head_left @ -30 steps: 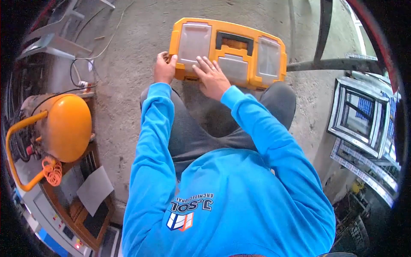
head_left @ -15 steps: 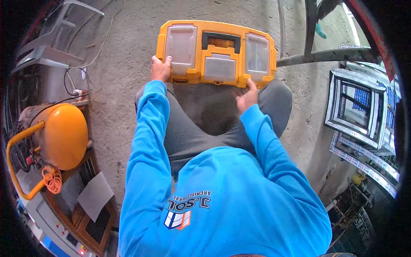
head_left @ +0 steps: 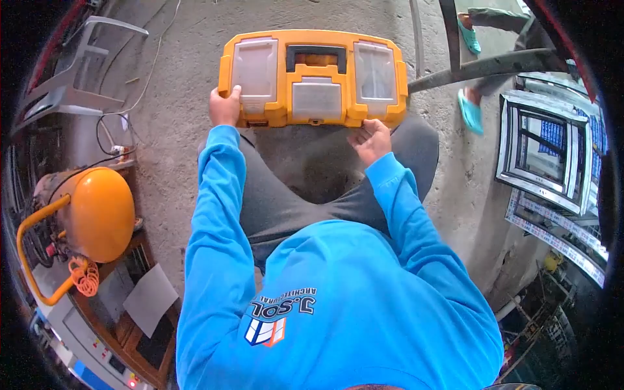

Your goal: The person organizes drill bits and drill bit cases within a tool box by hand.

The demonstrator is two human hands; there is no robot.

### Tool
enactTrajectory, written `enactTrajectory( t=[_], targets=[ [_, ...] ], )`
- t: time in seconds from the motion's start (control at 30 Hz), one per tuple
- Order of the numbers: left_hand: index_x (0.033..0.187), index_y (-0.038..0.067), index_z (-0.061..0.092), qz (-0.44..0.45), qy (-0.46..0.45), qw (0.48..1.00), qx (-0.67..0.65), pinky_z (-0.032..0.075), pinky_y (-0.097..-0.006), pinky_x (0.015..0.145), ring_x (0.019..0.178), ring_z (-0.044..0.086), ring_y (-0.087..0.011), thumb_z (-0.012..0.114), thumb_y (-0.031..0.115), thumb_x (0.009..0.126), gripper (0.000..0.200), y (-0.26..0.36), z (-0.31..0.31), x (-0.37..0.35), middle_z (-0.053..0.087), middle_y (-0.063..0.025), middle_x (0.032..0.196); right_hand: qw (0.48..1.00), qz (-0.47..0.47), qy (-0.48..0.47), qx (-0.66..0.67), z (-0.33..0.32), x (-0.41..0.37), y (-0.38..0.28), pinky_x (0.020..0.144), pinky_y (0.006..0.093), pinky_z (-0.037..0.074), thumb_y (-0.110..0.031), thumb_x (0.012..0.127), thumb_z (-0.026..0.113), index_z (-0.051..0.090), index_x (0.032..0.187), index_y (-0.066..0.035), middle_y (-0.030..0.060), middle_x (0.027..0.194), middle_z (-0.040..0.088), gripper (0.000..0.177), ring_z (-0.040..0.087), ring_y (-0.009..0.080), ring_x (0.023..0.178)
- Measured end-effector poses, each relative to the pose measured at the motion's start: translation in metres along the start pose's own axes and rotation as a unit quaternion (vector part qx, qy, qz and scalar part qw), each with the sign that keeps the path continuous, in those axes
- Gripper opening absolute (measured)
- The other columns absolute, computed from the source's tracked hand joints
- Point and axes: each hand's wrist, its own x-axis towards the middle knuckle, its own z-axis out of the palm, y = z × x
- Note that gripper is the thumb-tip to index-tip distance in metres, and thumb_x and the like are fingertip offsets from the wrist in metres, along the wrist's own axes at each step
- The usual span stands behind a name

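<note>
A yellow toolbox with clear lid compartments and a black carry handle is in front of my knees, its lid down. My left hand grips its left front corner, thumb on top near the left clear compartment. At the front edge, right of the middle, my right hand has its fingers curled against the box; they cover the spot they press on. A small front catch shows below the middle compartment.
On the left are a yellow tank with a tubular handle and a grey plastic chair. Dark metal legs stand at upper right. Framed window panels lean at right. A person in teal clogs is beyond the metal legs.
My right hand's fingers have curled in against the toolbox's front edge. The view has shifted slightly, and a person's legs and teal clogs have come in at upper right.
</note>
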Motion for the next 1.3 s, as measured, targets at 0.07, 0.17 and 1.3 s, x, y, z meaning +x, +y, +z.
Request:
enactTrajectory(
  t=[0.07, 0.17, 1.3],
  targets=[
    [0.118, -0.007, 0.060, 0.046, 0.057, 0.995, -0.062, 0.050, -0.0393, 0.093, 0.107, 0.064, -0.0340, 0.074, 0.035, 0.083, 0.057, 0.009, -0.008, -0.005, 0.065, -0.0244, 0.115, 0.999, -0.037, -0.002, 0.009, 0.002, -0.009, 0.000, 0.095, 0.0486, 0.039, -0.025, 0.088, 0.059, 0.059, 0.114, -0.011, 0.0060, 0.106, 0.061, 0.029, 0.054, 0.0255, 0.104],
    [0.119, -0.007, 0.060, 0.118, 0.090, 0.987, -0.059, 0.050, -0.0397, 0.093, 0.107, 0.065, -0.0337, 0.073, 0.036, 0.083, 0.058, 0.016, -0.020, -0.002, 0.066, -0.0244, 0.115, 0.991, -0.118, -0.057, 0.000, 0.031, -0.049, -0.019, 0.090, 0.0433, 0.045, -0.030, 0.092, 0.061, 0.059, 0.115, -0.011, 0.0039, 0.107, 0.063, 0.030, 0.058, 0.0233, 0.102],
    [0.126, 0.002, 0.062, 0.381, -0.178, 0.856, 0.299, 0.050, -0.0381, 0.098, 0.109, 0.066, -0.0299, 0.079, 0.052, 0.075, 0.073, 0.261, -0.010, 0.067, 0.068, -0.0161, 0.118, 0.925, -0.272, -0.134, -0.229, 0.082, 0.086, -0.161, 0.078, 0.0354, 0.055, -0.018, 0.092, 0.064, 0.062, 0.111, -0.001, 0.0102, 0.096, 0.066, 0.025, 0.065, 0.0215, 0.086]
  ],
)
